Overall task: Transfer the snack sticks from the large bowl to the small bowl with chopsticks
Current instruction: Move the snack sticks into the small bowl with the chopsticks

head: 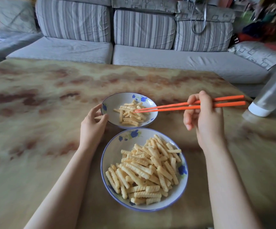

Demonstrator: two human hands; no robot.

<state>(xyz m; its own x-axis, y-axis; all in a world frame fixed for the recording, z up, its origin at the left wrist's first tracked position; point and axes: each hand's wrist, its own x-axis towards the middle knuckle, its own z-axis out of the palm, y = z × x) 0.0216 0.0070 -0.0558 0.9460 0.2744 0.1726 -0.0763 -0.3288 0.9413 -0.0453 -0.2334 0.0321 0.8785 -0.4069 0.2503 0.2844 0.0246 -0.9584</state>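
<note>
The right hand (205, 116) grips the orange chopsticks (175, 107) near their upper end. Their tips sit close together over the small pile in the small bowl (117, 103); whether they pinch a stick I cannot tell. The left hand (92, 124) steadies that bowl, fingers (95, 109) curled on its rim. Most snack sticks (147, 169) lie heaped in the large bowl (117, 154) on the tabletop (34, 113). They look light, stiff and brittle, ridged enough to grip; best pinched gently at mid-length.
</note>
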